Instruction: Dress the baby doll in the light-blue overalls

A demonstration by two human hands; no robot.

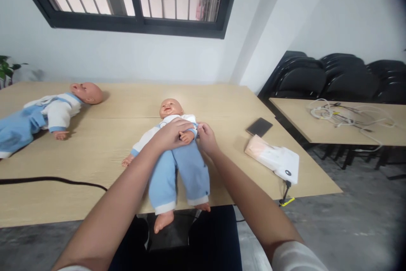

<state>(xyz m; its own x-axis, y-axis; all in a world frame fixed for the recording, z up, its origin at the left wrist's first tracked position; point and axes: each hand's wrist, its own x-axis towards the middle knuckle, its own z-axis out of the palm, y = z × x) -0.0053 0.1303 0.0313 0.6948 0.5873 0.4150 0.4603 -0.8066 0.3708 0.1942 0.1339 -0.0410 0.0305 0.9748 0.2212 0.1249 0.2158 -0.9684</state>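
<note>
A baby doll [162, 169] in a white top and light blue trousers lies on its back on the table in front of me, its feet over the near edge. My left hand [174, 133] reaches across its chest, with the fingers closed on the white and blue sleeve by the doll's bent arm. On the outer side of that same arm, my right hand [207, 136] is closed in a pinch at the sleeve. The doll's small hand [187, 137] shows between my hands; my fingertips are partly hidden.
A second doll [60, 112] lies at the far left. To the right are a dark phone [259, 127] and a white power bank [287, 163] with a cable and a pale packet. Tangled cables [330, 112] lie on another table, before stacked black chairs [301, 80].
</note>
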